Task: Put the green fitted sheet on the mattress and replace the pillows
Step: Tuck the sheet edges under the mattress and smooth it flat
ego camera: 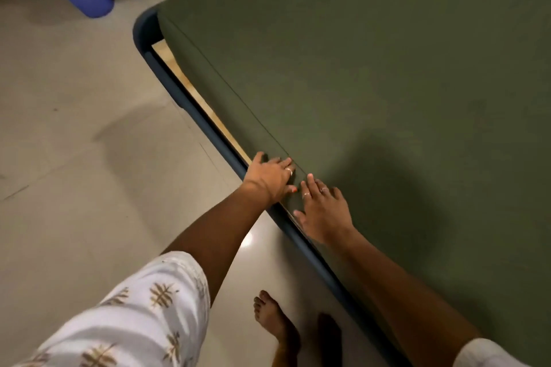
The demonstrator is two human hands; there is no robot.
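Both arms are reaching forward, nearly straight, in short white patterned sleeves. The left hand [269, 176] is lying palm down, fingers straight and slightly spread, a ring on one finger. The right hand [323, 211] is lying just beside it, palm down, fingers extended, wearing two rings. Bare feet are standing below.
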